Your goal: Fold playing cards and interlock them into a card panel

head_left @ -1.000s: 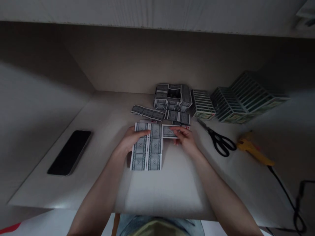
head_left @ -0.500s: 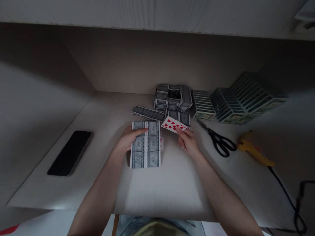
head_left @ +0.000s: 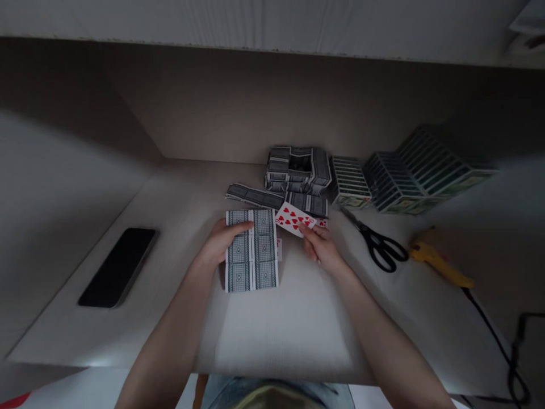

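Red-heart card (head_left: pixel 293 220) pinched tight in right hand (head_left: pixel 321 247), near middle of white desk (head_left: pixel 276 335), left hand (head_left: pixel 218 245) open, thumb lying on grey-blue cards (head_left: pixel 252 250), scissors (head_left: pixel 381 245) at right, card stacks (head_left: pixel 298 167) far.

One left hand (head_left: pixel 219 244), one right hand (head_left: pixel 321 247), six face-down cards (head_left: pixel 251 250), one heart card (head_left: pixel 293 220), one pair of scissors (head_left: pixel 381 247), one phone (head_left: pixel 118 267).

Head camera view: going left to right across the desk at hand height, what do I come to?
Black smartphone → laid-out playing cards → right hand with a heart card → black-handled scissors → yellow glue gun
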{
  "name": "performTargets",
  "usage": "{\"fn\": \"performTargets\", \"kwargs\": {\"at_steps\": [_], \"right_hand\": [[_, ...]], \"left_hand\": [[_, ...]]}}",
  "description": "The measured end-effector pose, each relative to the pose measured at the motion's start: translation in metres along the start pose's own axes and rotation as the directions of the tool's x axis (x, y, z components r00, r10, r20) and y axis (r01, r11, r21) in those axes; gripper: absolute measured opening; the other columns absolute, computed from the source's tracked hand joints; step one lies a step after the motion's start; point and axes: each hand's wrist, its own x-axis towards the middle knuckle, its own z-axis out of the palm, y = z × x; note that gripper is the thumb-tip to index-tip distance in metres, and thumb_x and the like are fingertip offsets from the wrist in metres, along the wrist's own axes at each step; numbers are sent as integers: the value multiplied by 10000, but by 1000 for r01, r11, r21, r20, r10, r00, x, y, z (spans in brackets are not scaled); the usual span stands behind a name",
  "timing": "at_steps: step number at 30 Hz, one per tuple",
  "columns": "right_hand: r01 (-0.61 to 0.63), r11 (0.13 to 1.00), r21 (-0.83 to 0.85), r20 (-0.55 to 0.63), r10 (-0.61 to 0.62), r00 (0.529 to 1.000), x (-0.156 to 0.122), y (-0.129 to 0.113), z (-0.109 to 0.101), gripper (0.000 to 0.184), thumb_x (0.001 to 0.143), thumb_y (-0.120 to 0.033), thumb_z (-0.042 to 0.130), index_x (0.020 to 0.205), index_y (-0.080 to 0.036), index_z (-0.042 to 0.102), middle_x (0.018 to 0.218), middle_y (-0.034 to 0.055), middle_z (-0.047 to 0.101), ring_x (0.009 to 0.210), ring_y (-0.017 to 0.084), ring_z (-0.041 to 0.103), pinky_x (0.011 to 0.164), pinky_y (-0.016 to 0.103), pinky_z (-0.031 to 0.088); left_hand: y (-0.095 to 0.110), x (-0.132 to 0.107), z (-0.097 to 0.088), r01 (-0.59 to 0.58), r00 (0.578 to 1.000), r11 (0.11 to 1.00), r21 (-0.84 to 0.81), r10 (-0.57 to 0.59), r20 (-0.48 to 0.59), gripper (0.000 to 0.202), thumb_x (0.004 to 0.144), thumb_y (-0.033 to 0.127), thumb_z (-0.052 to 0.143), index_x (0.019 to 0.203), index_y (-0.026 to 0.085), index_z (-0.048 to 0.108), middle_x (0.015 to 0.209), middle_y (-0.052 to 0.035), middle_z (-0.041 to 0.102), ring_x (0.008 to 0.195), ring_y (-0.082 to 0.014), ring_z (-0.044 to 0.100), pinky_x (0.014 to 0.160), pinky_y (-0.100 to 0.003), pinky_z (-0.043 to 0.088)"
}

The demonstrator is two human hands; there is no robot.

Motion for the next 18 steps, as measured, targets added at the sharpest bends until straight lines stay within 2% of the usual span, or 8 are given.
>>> {"fn": "performTargets", "kwargs": {"at_steps": [3, 5, 7, 10, 12, 15, 18], "right_hand": [[-45, 997, -55, 83, 50, 995, -2, 3, 3, 404, 727, -551, 506, 552, -186, 505, 268, -84, 350, 220, 58, 257, 277, 211, 192], [-76, 995, -59, 93, 81, 992, -3, 5, 5, 421, 727, -562, 494, 555, -179, 522, 253, -89, 332, 214, 60, 262, 278, 209, 247], [-78, 996, -35, 85, 81, 993, -4, 6, 6, 427, 723, -561, 498, 544, -173, 517, 281, -65, 403, 238, 70, 340, 300, 210, 311], [-49, 998, 28, 133, 45, 990, -2, 3, 5, 397, 720, -533, 519, 630, -149, 561, 530, 23, 620, 413, 112, 546, 412, 230, 433], [-25, 997, 80, 144, 13, 990, 0, 2, 4, 356, 723, -506, 531, 708, -152, 564, 661, 42, 654, 500, 127, 595, 479, 250, 469], [-1, 992, 123, 120, -14, 993, 3, 0, 2, 286, 727, -465, 547, 759, -185, 505, 594, -14, 612, 427, 99, 543, 407, 217, 416], [-9, 995, 101, 125, -4, 992, 2, 0, 2, 259, 726, -441, 553, 748, -201, 460, 483, -74, 505, 332, 61, 410, 323, 183, 306]], "left_hand": [[-1, 1, -1, -17, 1000, 1000, -12, 17, -19, 332, 576, 251, 707, 874, 121, 641, 850, -104, 690, 726, -226, 654, 654, -322, 541], [-2, 3, -3, -25, 999, 1000, -18, 24, -22, 323, 588, 257, 700, 876, 122, 641, 856, -105, 689, 725, -221, 654, 657, -319, 540], [-3, 4, -5, -19, 1000, 1000, -17, 18, -15, 320, 591, 254, 698, 877, 123, 641, 862, -106, 688, 722, -219, 654, 658, -319, 539], [-4, 5, -5, 2, 1000, 1000, -6, -2, 2, 325, 592, 261, 701, 880, 124, 640, 873, -114, 684, 729, -225, 653, 653, -321, 539], [-5, 5, -4, 7, 1000, 1000, 2, -7, 12, 338, 589, 266, 706, 888, 124, 639, 875, -116, 683, 735, -227, 652, 648, -319, 539], [-7, 6, -2, 12, 1000, 1000, 2, -12, 16, 342, 573, 248, 718, 882, 124, 640, 863, -110, 685, 727, -219, 652, 645, -306, 538], [-8, 5, 1, 15, 1000, 1000, -24, -15, 19, 334, 567, 240, 722, 867, 122, 637, 837, -101, 688, 720, -217, 653, 653, -313, 537]]}}
